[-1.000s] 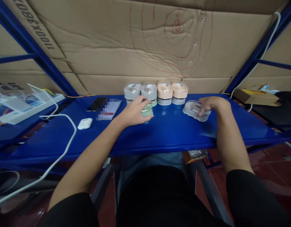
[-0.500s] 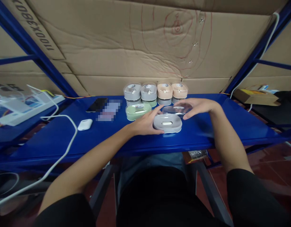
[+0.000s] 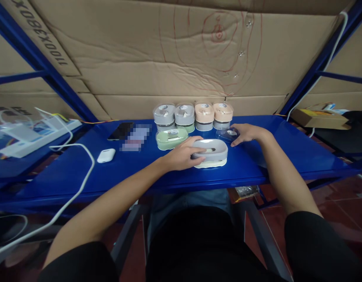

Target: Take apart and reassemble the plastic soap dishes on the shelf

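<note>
Grey oval plastic container (image 3: 218, 156) sits gripped by your left hand (image 3: 185, 154); your right hand (image 3: 244, 134) grasps the clear plastic lid (image 3: 227, 135).

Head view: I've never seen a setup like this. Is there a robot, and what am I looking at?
No robot here: these are a person's bare hands, seen by a camera worn on the head, looking forward and down. The left hand grips an open grey box by its side; the right hand holds a clear lid. On the blue table also lie a green box, a small white case and a dark phone. Behind stand stacked boxes, grey and peach on top.
</note>
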A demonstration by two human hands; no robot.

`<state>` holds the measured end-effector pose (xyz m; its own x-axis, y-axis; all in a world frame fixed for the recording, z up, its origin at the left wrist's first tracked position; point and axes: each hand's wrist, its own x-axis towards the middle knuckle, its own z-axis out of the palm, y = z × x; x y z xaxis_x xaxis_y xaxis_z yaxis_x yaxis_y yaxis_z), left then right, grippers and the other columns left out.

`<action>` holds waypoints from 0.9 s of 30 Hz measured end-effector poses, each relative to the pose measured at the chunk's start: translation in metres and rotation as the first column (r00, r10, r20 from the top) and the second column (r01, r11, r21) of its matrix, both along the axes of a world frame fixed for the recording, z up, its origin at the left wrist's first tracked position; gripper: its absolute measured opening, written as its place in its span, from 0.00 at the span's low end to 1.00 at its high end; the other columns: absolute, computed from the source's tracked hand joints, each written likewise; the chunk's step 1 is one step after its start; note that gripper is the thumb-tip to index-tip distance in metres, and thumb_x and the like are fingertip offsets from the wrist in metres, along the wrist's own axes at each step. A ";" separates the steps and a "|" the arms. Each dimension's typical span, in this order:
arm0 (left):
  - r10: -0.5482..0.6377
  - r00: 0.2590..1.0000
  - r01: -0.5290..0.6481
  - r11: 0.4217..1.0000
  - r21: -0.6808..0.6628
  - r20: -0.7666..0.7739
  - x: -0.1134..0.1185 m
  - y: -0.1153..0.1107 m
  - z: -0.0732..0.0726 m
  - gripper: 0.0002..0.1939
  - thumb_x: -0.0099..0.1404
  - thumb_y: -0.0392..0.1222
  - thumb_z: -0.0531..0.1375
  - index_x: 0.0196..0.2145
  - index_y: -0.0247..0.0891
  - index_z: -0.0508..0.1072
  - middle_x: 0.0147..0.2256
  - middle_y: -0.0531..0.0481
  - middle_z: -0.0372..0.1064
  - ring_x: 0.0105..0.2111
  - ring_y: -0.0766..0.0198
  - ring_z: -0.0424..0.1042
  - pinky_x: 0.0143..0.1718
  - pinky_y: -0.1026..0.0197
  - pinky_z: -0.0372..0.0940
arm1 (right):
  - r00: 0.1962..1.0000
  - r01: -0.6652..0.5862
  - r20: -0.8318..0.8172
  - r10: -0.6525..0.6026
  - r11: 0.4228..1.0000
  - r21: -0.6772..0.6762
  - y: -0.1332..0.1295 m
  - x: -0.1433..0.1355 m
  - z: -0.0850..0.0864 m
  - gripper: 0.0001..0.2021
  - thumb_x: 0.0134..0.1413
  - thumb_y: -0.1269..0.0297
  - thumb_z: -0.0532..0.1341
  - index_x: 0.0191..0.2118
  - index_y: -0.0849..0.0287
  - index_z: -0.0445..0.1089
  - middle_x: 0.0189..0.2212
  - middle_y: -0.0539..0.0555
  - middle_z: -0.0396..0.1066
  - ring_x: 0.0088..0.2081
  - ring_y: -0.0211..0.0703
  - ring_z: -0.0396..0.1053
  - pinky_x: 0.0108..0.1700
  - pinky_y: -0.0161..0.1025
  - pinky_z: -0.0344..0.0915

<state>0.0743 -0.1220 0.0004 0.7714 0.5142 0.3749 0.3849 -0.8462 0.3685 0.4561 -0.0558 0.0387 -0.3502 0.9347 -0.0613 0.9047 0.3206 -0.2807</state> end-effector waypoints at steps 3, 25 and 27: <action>0.090 0.993 -0.094 0.994 0.056 0.070 -0.004 0.007 0.002 0.20 0.80 0.54 0.61 0.56 0.41 0.86 0.72 0.35 0.66 0.73 0.39 0.69 0.76 0.34 0.66 | 0.995 0.072 0.072 -0.068 0.996 -0.053 -0.002 -0.006 0.001 0.51 0.37 0.42 0.83 0.70 0.52 0.77 0.63 0.64 0.82 0.62 0.77 0.80 0.64 0.64 0.77; 0.462 0.878 -0.477 0.864 0.162 0.125 -0.061 0.049 0.031 0.25 0.73 0.63 0.66 0.51 0.39 0.84 0.70 0.32 0.69 0.72 0.32 0.69 0.75 0.28 0.64 | 0.990 0.057 0.133 -0.049 0.997 -0.055 -0.001 -0.009 0.002 0.50 0.48 0.31 0.75 0.73 0.53 0.75 0.67 0.65 0.80 0.65 0.76 0.77 0.67 0.63 0.74; 0.426 0.886 -0.456 0.871 0.181 0.180 -0.060 0.049 0.030 0.23 0.72 0.61 0.66 0.50 0.40 0.83 0.70 0.33 0.69 0.72 0.34 0.69 0.76 0.29 0.63 | 0.990 0.055 0.130 -0.048 0.997 -0.046 -0.002 -0.009 0.002 0.50 0.48 0.30 0.75 0.72 0.53 0.76 0.66 0.65 0.80 0.65 0.76 0.77 0.67 0.64 0.74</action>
<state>0.0147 -0.0725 0.0308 0.4193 0.6858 0.5949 0.6977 -0.6627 0.2722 0.4467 -0.0577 0.0412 -0.2881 0.9459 -0.1492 0.9491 0.2614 -0.1756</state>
